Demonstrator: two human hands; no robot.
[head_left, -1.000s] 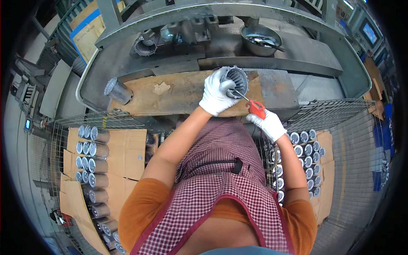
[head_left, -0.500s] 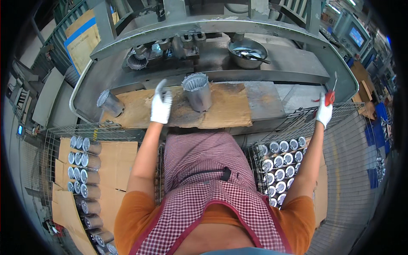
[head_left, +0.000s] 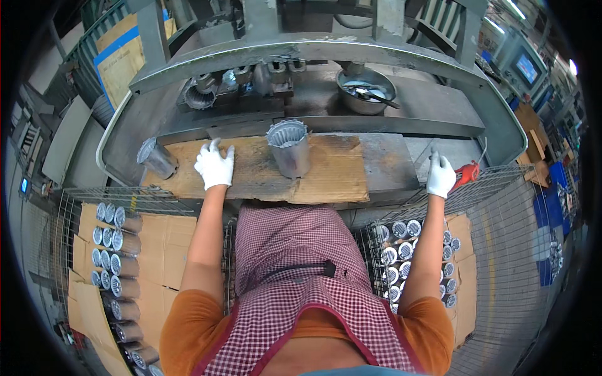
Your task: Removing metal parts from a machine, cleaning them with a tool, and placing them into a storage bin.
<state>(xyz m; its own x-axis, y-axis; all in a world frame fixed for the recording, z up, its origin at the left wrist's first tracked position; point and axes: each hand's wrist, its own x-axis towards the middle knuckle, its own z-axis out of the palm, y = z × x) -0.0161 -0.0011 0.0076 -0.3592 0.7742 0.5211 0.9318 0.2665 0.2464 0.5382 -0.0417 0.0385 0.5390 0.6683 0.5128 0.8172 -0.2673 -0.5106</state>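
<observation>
My left hand (head_left: 215, 165), in a white glove, is open with fingers apart over the worn cardboard (head_left: 251, 182) on the bench. To its right stands a grey cylindrical metal housing (head_left: 291, 153) with a ribbed open top. A second metal housing (head_left: 158, 158) leans at the cardboard's left end. My right hand (head_left: 441, 175), also gloved, is by the bench's right end, its index finger stretched up; it appears to hold nothing. Touching or just beside it is a red-handled tool (head_left: 465, 174) with a thin shaft, at the wire basket's edge.
A metal bowl (head_left: 367, 91) with utensils stands on the machine bed, right of fixtures (head_left: 200, 94). A wire basket with cardboard and rows of metal housings (head_left: 125, 263) is at my left; another basket of housings (head_left: 401, 250) is at my right. A frame beam (head_left: 307, 49) crosses ahead.
My right hand has moved left, away from the red-handled tool, which now sits lower beside it. My left hand has shifted left and lower, away from the standing housing. The view has tilted slightly.
</observation>
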